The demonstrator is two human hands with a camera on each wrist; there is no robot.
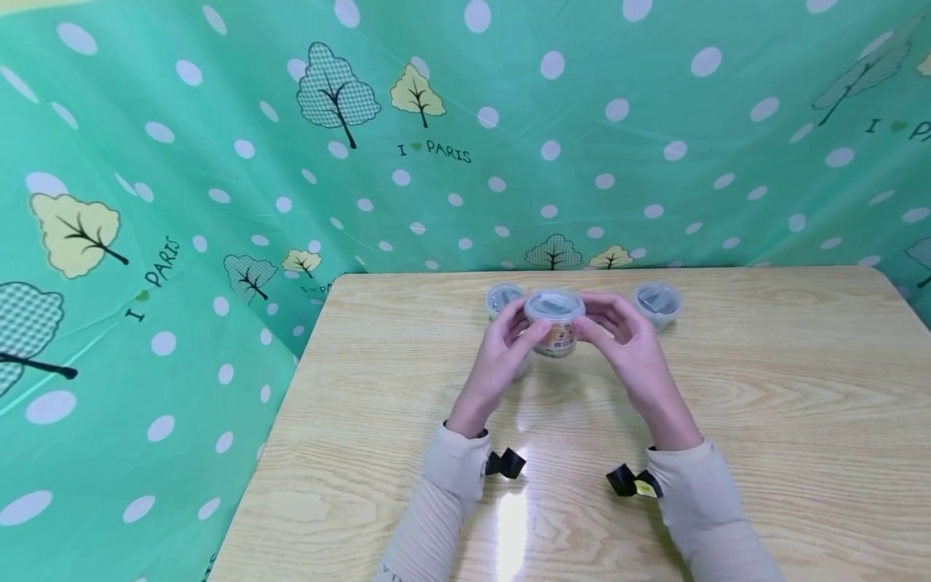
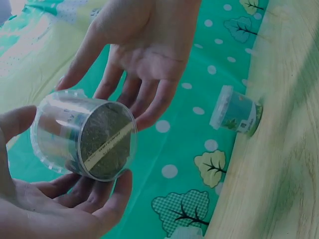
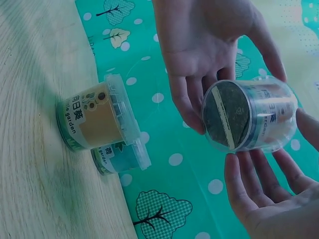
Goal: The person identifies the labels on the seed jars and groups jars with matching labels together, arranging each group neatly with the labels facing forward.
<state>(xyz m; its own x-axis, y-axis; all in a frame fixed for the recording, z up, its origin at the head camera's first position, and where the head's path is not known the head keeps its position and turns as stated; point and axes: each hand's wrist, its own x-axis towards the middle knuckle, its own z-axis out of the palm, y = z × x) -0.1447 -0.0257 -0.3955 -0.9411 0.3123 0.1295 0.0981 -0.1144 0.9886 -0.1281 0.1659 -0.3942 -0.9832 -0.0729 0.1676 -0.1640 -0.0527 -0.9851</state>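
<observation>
Above the desk: one lidded tub, held between two grips

Nearest: pale sleeves, fitted at the cuffs with small black blocks.

Next: left hand, clamped on the left side of the tub, thumb forward, fingers bent round behind. Right hand, clamped likewise on the right side.

Between both: the tub itself, clear-walled, raised off the desk, lid on and uppermost, orange label towards the wearer. Through the base, from the wrist views: dark disc, crossed by a pale printed strip.

Handling note, by judgement: press lightly and equally from both sides, against likely flexing of the thin wall. Bear on the wall rather than the lid's edge, to avoid springing it. Keep level, against shifting of any loose contents. Allow clearance from the standing tubs.

Beyond, on the desk, all upright and lidded: orange-labelled tub, mostly hidden from the head view; close behind, teal-labelled tub, contact impossible to tell; past the right hand, well apart, second teal tub.

Farthest: green cloth, dotted white, printed with trees.
</observation>
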